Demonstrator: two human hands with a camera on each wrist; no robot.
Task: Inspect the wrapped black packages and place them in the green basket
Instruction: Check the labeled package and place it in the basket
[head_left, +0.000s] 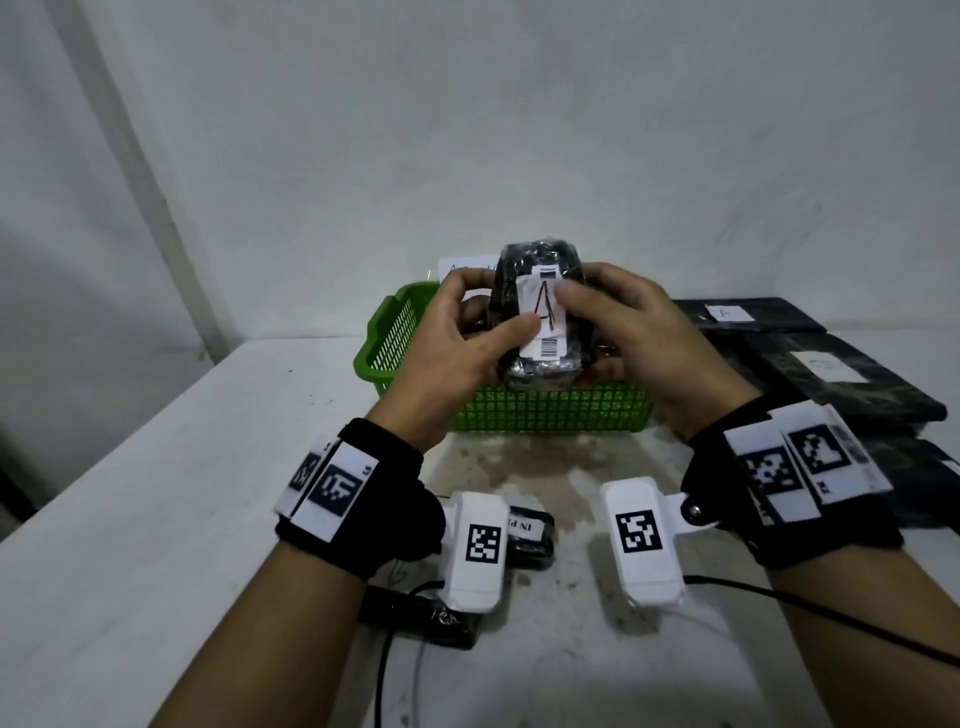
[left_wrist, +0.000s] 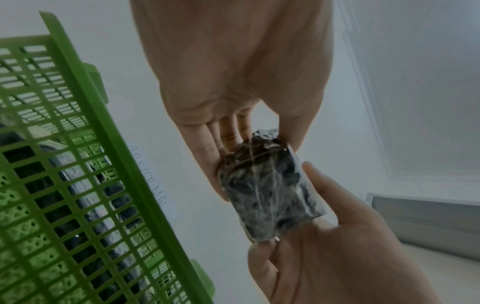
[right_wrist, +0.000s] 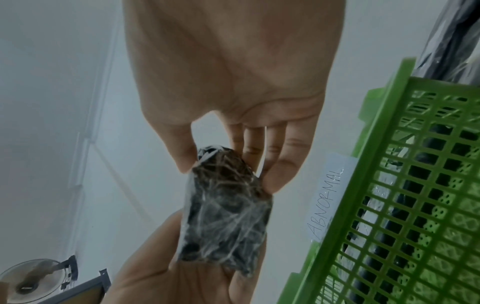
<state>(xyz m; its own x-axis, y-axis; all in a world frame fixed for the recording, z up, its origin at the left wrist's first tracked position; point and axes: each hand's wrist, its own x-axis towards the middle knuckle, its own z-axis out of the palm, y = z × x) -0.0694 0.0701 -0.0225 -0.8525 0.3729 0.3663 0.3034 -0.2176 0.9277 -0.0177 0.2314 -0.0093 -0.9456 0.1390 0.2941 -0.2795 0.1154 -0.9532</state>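
Observation:
A small black package (head_left: 540, 312) wrapped in clear film, with a white barcode label on its upper face, is held over the green basket (head_left: 519, 410). My left hand (head_left: 483, 317) grips its left side, thumb on the label. My right hand (head_left: 597, 312) grips the right side, thumb on the label's upper edge. In the left wrist view the left hand's fingers (left_wrist: 226, 139) curl under the package (left_wrist: 267, 195), and the right hand (left_wrist: 324, 246) holds the other end. The right wrist view shows the package (right_wrist: 226, 222) pinched the same way beside the basket (right_wrist: 415, 185).
Large flat black packages (head_left: 831, 374) are stacked at the right of the white table (head_left: 156, 519). Two small black packages (head_left: 524, 530) (head_left: 426, 618) lie near the front edge under my wrists. A paper label reading ABNORMAL (right_wrist: 327, 201) stands behind the basket, which holds dark wrapped items (left_wrist: 78, 185).

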